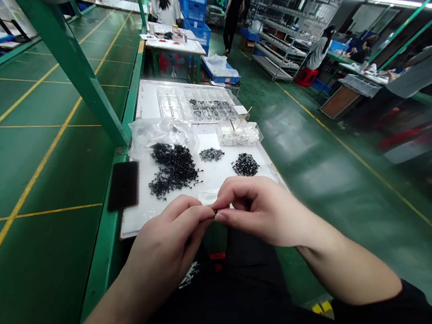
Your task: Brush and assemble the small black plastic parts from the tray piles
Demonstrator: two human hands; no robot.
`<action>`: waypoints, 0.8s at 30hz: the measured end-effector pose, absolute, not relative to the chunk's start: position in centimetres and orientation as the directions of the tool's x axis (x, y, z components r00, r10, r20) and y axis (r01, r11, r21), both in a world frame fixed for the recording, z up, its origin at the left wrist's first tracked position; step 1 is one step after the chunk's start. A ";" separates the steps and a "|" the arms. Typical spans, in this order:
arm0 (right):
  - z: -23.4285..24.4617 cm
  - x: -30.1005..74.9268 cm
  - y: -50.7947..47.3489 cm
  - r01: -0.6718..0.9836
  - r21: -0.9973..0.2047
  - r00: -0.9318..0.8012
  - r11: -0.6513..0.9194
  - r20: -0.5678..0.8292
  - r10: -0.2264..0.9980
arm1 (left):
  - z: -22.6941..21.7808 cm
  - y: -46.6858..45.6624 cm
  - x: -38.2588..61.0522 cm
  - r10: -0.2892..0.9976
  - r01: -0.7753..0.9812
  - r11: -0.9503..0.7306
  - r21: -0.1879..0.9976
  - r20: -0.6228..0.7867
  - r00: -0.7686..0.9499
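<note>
My left hand (170, 234) and my right hand (261, 206) meet fingertip to fingertip above the near edge of the white work board (219, 180). Between the pinched fingers sits a tiny black part (216, 212), mostly covered, so its shape cannot be made out. Just behind the fingertips lies a small white object (208, 196), partly hidden. Farther back on the board are a large heap of small black parts (175, 162), a small pile of grey-black pieces (211, 154) and a round pile of black-and-silver pieces (245, 164).
A dark phone-like slab (122, 185) rests on the green frame at left. Behind the heaps are a clear plastic bag (160, 132), a clear box with wooden sticks (239, 134) and compartment trays (212, 109). A green post (76, 69) rises at left. Other people work farther off.
</note>
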State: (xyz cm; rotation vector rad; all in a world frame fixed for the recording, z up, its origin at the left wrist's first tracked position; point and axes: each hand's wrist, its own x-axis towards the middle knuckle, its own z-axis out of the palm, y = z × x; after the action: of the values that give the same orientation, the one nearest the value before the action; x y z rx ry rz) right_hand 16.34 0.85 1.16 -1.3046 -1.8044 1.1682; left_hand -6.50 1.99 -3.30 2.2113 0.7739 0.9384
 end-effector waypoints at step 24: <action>-1.4 15.2 0.2 0.292 -0.886 -0.428 0.359 0.215 0.878 | -3.5 2.0 -5.6 0.897 -0.032 -0.058 0.998 0.066 0.437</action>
State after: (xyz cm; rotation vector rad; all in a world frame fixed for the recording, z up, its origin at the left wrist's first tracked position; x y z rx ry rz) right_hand 15.17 0.16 -1.36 -1.0169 -1.9098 1.0450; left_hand -5.58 1.99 -3.51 1.4225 0.8258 0.9205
